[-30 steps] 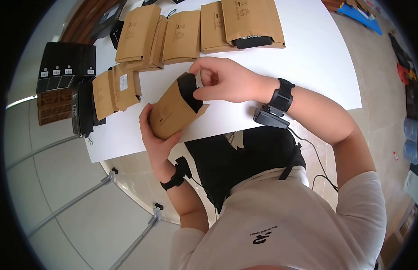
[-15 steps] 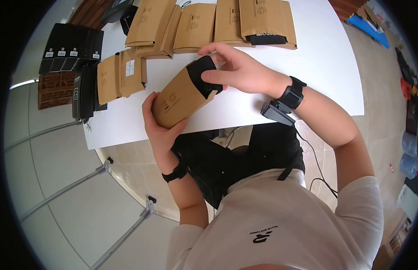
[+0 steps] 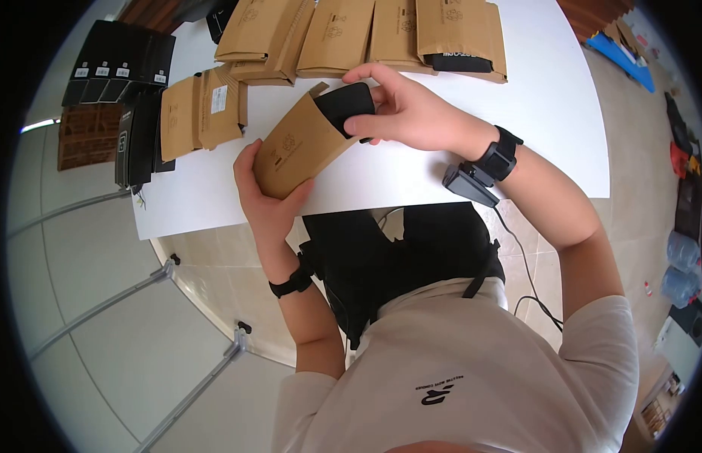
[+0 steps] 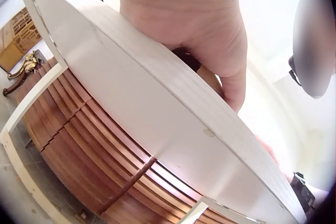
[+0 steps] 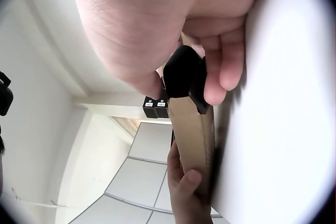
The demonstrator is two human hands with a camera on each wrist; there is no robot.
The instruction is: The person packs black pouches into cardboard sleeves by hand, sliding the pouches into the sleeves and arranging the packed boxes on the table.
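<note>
My left hand point(image 3: 266, 189) grips the lower end of a brown cardboard box point(image 3: 294, 155), thumb on one side and fingers on the other. The box slants over the white table point(image 3: 411, 177), its open end up and to the right. Out of that end sticks a smooth black object point(image 3: 345, 106) with rounded corners. My right hand point(image 3: 415, 113) pinches it between thumb and fingers. The right wrist view shows the thumb on one side of the black object point(image 5: 184, 74) and the fingers on the other, with the carton point(image 5: 190, 132) around its lower part.
Several similar brown cartons point(image 3: 336, 38) lie along the table's far side, one with a black item point(image 3: 462, 62) showing at its end. Two more cartons point(image 3: 203, 109) lie at the left. Black boxes point(image 3: 120, 60) stand beyond the left edge. A cable point(image 3: 521, 253) hangs from my right wrist camera.
My right hand has gone from the carton's open end to pinching the black object, which now sticks out further. The carton has tilted more to the right, still in my left hand.
</note>
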